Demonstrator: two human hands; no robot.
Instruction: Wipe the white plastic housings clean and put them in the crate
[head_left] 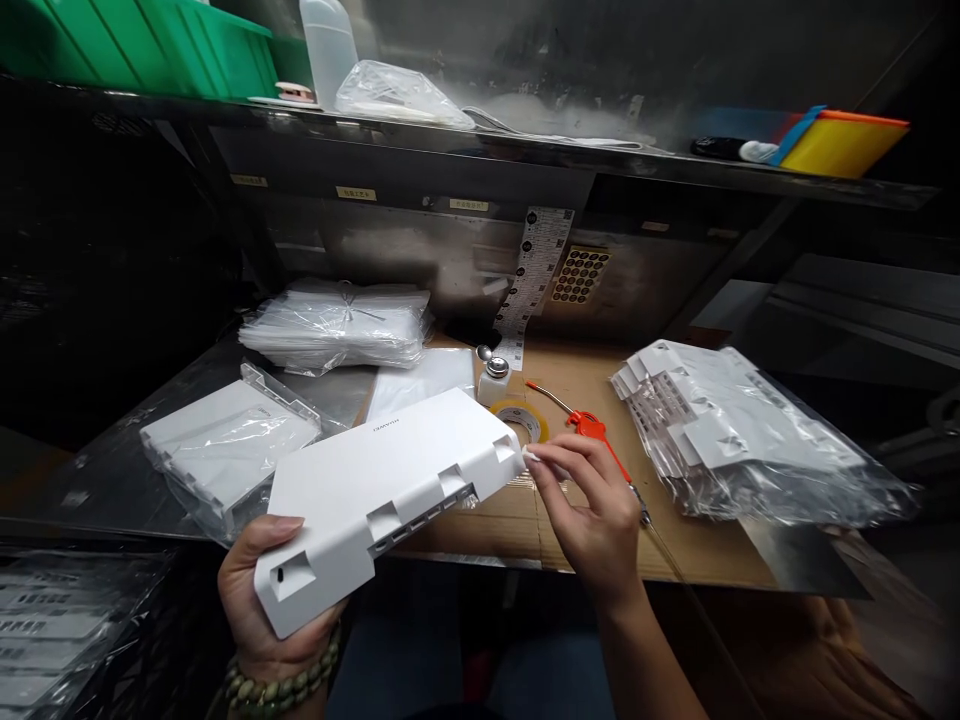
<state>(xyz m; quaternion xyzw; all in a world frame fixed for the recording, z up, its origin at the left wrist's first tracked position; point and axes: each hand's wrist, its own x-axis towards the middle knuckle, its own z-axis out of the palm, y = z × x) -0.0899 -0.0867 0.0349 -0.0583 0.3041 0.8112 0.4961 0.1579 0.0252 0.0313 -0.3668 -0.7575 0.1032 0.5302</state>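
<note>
Left hand (247, 612): fingers wrapped around one end of a white case (360, 470)
Right hand (596, 515): fingertips pinched on a white scrap (531, 455) at its other end

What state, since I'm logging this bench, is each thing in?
White casing: tilted, held in left grip
White scrap: pinched in right grip
Small bottle: upright, lid apparently open
Tape roll: flat, partly hidden
Red air gun: lying down, hose attached
Wrapped unit: bagged, lying down
White pieces: bagged, overlapping
White bundle: stacked, tied
Green bin: upright, contents unseen
Tall bottle: upright
</note>
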